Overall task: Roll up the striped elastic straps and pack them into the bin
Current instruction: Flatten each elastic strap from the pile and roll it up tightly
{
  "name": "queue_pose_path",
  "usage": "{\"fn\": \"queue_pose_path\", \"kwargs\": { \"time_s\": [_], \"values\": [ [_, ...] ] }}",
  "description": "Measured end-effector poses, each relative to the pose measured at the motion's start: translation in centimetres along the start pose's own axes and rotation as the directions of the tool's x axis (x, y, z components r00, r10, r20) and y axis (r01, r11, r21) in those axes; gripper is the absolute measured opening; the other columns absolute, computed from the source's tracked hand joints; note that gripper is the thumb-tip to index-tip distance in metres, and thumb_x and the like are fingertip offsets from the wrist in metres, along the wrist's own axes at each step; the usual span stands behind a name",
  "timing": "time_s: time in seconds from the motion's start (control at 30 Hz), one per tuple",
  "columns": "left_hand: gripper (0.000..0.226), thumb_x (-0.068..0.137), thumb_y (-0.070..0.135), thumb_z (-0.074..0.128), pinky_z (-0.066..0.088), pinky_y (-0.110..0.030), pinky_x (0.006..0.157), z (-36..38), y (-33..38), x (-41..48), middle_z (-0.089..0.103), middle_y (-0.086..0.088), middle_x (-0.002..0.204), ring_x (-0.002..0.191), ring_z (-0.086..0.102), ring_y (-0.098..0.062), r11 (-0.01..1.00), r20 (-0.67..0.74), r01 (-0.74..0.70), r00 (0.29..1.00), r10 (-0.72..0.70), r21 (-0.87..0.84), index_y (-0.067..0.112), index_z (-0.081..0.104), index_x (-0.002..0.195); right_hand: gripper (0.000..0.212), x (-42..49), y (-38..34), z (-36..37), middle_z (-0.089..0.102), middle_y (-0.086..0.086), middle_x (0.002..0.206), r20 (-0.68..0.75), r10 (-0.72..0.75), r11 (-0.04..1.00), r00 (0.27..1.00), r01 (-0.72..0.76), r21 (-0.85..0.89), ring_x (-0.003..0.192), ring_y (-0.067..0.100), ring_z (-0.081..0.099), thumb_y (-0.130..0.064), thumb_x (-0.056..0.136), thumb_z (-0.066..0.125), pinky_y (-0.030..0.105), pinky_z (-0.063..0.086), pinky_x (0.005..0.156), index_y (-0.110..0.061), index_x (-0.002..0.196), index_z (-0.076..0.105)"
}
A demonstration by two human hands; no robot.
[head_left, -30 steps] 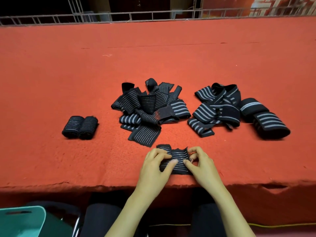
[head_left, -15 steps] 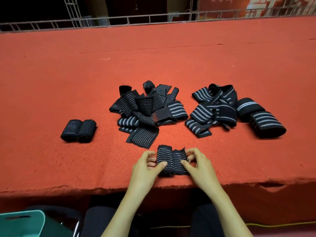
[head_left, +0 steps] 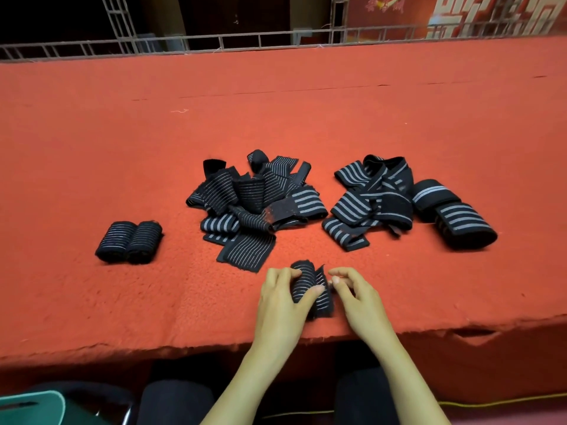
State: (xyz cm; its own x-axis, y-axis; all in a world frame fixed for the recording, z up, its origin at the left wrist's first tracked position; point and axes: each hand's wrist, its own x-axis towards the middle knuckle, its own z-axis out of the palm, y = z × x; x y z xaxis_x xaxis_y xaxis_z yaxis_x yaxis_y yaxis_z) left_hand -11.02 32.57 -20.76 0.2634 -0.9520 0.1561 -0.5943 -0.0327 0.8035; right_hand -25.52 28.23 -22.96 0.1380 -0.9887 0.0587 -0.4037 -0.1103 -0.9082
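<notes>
A black strap with thin grey stripes (head_left: 308,283) lies near the front edge of the red table, mostly rolled. My left hand (head_left: 282,302) wraps around the roll, thumb across its top. My right hand (head_left: 356,299) sits just right of it, fingers curled, pinching the loose end at the roll's right edge. Two finished rolls (head_left: 129,242) lie side by side at the left. A pile of loose thin-striped straps (head_left: 251,204) sits in the middle, and a pile of wide-striped straps (head_left: 374,200) to its right. The teal bin (head_left: 30,407) shows at the bottom left, below the table.
The red felt table (head_left: 276,102) stretches far back to a metal rail (head_left: 214,46). Its front edge (head_left: 153,345) is ragged, with a torn notch at the right. Two larger wide-striped rolls (head_left: 454,216) lie at the right. My dark-trousered knees are under the table.
The flat part of the strap has shrunk as the roll grew and moved right. My left hand now wraps the roll; my right hand has drawn slightly back to its right edge.
</notes>
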Motion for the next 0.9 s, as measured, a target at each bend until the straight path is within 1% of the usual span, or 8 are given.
{"fn": "queue_pose_path", "kwargs": {
  "time_s": [0.13, 0.23, 0.4, 0.5, 0.57, 0.67, 0.8, 0.9],
  "values": [
    [0.017, 0.093, 0.017, 0.056, 0.036, -0.007, 0.085, 0.1, 0.6, 0.4, 0.062, 0.013, 0.1, 0.095, 0.056, 0.003, 0.985, 0.067, -0.068, 0.995, 0.08, -0.158, 0.02, 0.071, 0.1, 0.011, 0.6, -0.5, -1.0, 0.07, -0.014, 0.091, 0.08, 0.042, 0.998, 0.996, -0.039, -0.04, 0.093, -0.002, 0.063, -0.03, 0.097, 0.051, 0.019, 0.043, 0.082, -0.035, 0.1, 0.06],
    [0.027, 0.082, 0.002, 0.065, 0.045, -0.012, 0.075, 0.4, 0.2, 0.8, 0.067, 0.005, 0.103, 0.084, 0.062, -0.001, 0.959, 0.095, 0.032, 0.995, -0.005, -0.282, 0.024, 0.067, 0.099, 0.021, 1.0, -1.2, -2.0, 0.069, -0.011, 0.092, 0.114, 0.076, 0.993, 0.991, -0.065, -0.098, 0.092, 0.003, 0.063, -0.038, 0.095, 0.054, 0.017, 0.044, 0.076, -0.028, 0.113, 0.058],
    [0.039, 0.081, 0.017, 0.072, 0.05, -0.02, 0.086, 1.4, -0.8, 0.8, 0.063, 0.005, 0.113, 0.095, 0.062, -0.007, 0.924, 0.209, 0.187, 0.97, -0.12, -0.334, 0.027, 0.054, 0.114, 0.051, 1.5, -1.4, -2.5, 0.064, -0.012, 0.102, 0.208, 0.106, 0.986, 0.972, -0.076, -0.15, 0.088, 0.008, 0.063, -0.039, 0.086, 0.067, 0.028, 0.051, 0.082, -0.035, 0.129, 0.041],
    [0.054, 0.084, 0.013, 0.068, 0.05, -0.02, 0.085, 1.4, -0.4, 0.7, 0.059, 0.007, 0.121, 0.1, 0.062, -0.004, 0.893, 0.232, 0.184, 0.968, -0.092, -0.41, 0.029, 0.044, 0.13, 0.057, 1.6, -1.5, -2.4, 0.062, -0.008, 0.115, 0.246, 0.062, 0.998, 0.967, -0.058, -0.021, 0.092, 0.005, 0.065, -0.023, 0.089, 0.066, 0.027, 0.052, 0.086, -0.031, 0.138, 0.038],
    [0.062, 0.084, 0.001, 0.066, 0.049, -0.018, 0.086, 0.9, -0.3, 0.5, 0.055, 0.012, 0.125, 0.105, 0.061, -0.001, 0.873, 0.153, 0.079, 0.988, -0.005, -0.481, 0.034, 0.041, 0.131, 0.062, 1.2, -2.3, -2.0, 0.057, -0.008, 0.125, 0.263, -0.028, 0.993, 0.964, -0.003, 0.117, 0.097, -0.001, 0.063, -0.009, 0.09, 0.064, 0.016, 0.048, 0.084, -0.032, 0.14, 0.035],
    [0.071, 0.081, -0.001, 0.063, 0.045, -0.027, 0.099, 0.0, -0.9, 0.6, 0.049, 0.021, 0.134, 0.12, 0.053, -0.003, 0.914, -0.052, -0.185, 0.983, 0.179, -0.361, 0.04, 0.042, 0.135, 0.069, 0.8, -3.5, -0.9, 0.046, -0.016, 0.139, 0.247, -0.197, 0.97, 0.949, 0.153, 0.188, 0.12, -0.005, 0.05, 0.003, 0.09, 0.058, 0.012, 0.04, 0.096, -0.037, 0.14, 0.034],
    [0.068, 0.081, 0.007, 0.056, 0.042, -0.041, 0.104, -1.1, -2.6, 1.1, 0.039, 0.025, 0.138, 0.13, 0.042, -0.006, 0.931, -0.12, -0.326, 0.943, 0.31, -0.163, 0.038, 0.035, 0.138, 0.07, 1.2, -3.7, 0.8, 0.036, -0.018, 0.149, 0.266, -0.32, 0.946, 0.909, 0.321, 0.04, 0.135, -0.008, 0.031, 0.003, 0.091, 0.055, 0.019, 0.028, 0.113, -0.033, 0.145, 0.031],
    [0.068, 0.082, 0.007, 0.057, 0.038, -0.034, 0.107, -1.4, -4.0, 1.3, 0.04, 0.024, 0.14, 0.131, 0.039, 0.0, 0.937, -0.071, -0.334, 0.942, 0.328, -0.101, 0.036, 0.037, 0.14, 0.074, 1.6, -3.1, 1.8, 0.028, -0.02, 0.151, 0.332, -0.302, 0.942, 0.894, 0.333, -0.04, 0.137, -0.009, 0.026, -0.002, 0.093, 0.054, 0.023, 0.024, 0.116, -0.041, 0.145, 0.02]
  ]
}}
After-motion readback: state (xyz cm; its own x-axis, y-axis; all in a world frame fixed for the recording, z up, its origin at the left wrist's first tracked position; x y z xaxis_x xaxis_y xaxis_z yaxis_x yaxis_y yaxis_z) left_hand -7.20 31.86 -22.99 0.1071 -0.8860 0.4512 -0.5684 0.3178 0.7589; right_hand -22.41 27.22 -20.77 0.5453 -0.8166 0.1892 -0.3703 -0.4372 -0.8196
